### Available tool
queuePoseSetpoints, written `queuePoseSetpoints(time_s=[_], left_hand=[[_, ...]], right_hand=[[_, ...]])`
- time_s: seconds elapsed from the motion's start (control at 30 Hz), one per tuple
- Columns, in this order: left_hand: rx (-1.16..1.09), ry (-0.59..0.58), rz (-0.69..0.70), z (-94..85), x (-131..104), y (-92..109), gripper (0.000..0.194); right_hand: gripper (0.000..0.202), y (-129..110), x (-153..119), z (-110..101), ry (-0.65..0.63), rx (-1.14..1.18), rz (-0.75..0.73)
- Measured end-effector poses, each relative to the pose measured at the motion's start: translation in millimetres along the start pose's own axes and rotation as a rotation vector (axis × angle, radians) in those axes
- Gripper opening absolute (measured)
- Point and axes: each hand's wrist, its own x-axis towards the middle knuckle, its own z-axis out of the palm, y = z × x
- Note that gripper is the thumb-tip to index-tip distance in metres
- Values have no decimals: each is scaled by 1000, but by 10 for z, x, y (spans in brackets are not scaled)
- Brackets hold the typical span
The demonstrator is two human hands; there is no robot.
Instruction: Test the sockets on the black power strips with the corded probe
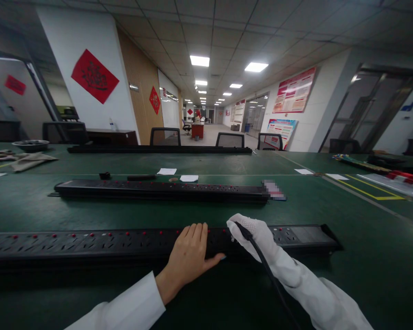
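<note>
Hands at the near power strip (124, 243)
Left hand (189, 252), fingers together, presses it by the bench's (179, 211) near edge; gloved right (258, 236) grips a black cable (266, 266).

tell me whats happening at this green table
A bare left hand lies on a long black power strip with red buttons. The white-gloved right hand grips a black cable over the same strip; its end is hidden. A second black strip lies beyond on the green table.
</note>
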Motion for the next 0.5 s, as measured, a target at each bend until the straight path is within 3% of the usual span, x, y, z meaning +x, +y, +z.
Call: queuePoseSetpoints(time_s=[0.5], left_hand=[[-3, 7, 4, -6, 5, 7, 67]], right_hand=[[30, -51, 63, 153, 28, -300, -54]])
